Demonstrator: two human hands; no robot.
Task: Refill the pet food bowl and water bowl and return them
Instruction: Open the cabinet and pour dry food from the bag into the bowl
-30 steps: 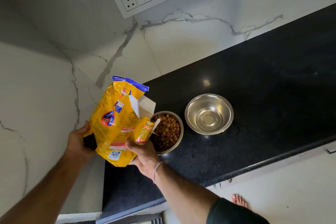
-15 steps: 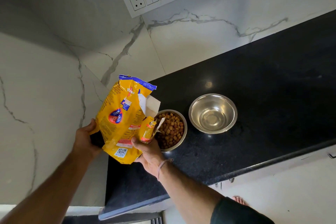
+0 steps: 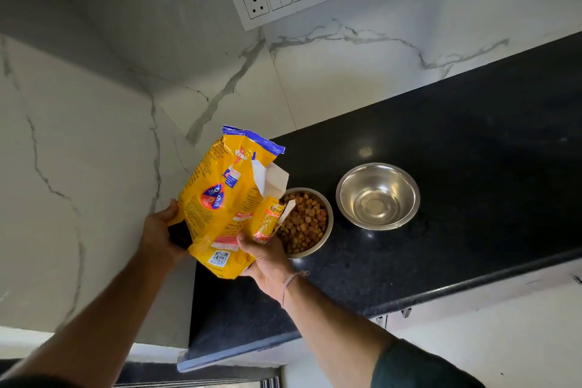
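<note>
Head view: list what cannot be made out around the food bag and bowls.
Head view:
Kibble bowl: left rim hidden behind the yellow food bag and right hand.
Left hand: fingers hidden behind the bag.
Second steel bowl: glare; water or empty unclear.
Bag print: too small to read.

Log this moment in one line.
left hand, right hand: hold bag | bag: mouth over food bowl | food bowl: kibble | water bowl: beside

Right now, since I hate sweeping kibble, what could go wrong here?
The food bowl already looks well filled, so more from the yellow bag may spill onto the black counter. The bag's torn mouth hangs over the bowl's rim, and the water bowl sits close: stray pieces might land there.
</note>
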